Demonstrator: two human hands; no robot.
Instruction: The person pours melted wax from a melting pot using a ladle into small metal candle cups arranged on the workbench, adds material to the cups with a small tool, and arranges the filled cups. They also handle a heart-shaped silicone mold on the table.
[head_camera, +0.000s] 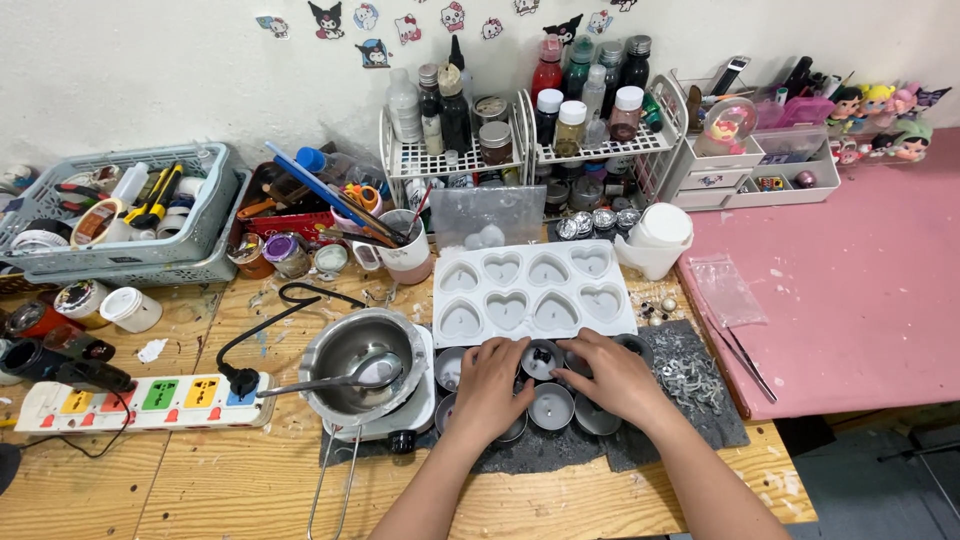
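Metal tealight cups (551, 405), thin-walled, lower centre of frame on dark mat (700, 420); likely light, dentable, best pinched at rims. Left hand (487, 385) and right hand (612, 377) spread flat over cluster, fingertips touching cups, none gripped.

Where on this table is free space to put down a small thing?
The pink mat is mostly bare, right of the heart mold. Bare wood lies below the power strip. It is crowded around the left hand, right hand and small tins.

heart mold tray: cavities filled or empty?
Empty. The white heart mold shows all eight cavities as shadowed hollows with bare walls; nothing fills them.
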